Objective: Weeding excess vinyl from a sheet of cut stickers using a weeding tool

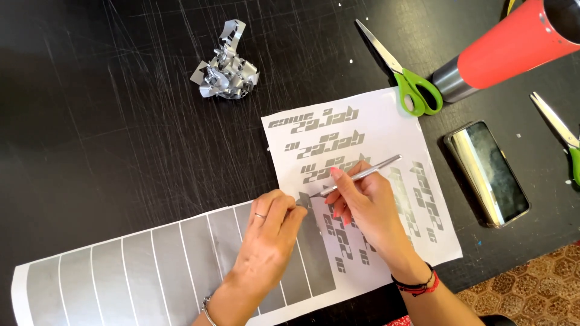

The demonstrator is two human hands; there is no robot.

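A white backing sheet (pixel 386 139) with grey cut-out lettering lies on the black table. My right hand (pixel 368 208) holds a thin silver pointed tool (pixel 368 173) like a pen, its tip at the top corner of a silver vinyl strip (pixel 314 247). My left hand (pixel 269 241), with a ring and a bracelet, presses flat on a long sheet of silver vinyl strips (pixel 121 271) beside that tip. The long sheet overlaps the lettering sheet's lower left part.
A crumpled ball of silver vinyl scraps (pixel 226 66) sits at the back. Green-handled scissors (pixel 405 72) lie by a red and metal cylinder (pixel 507 48). A phone (pixel 489 172) lies to the right, and a second pair of scissors (pixel 562 136) at the right edge.
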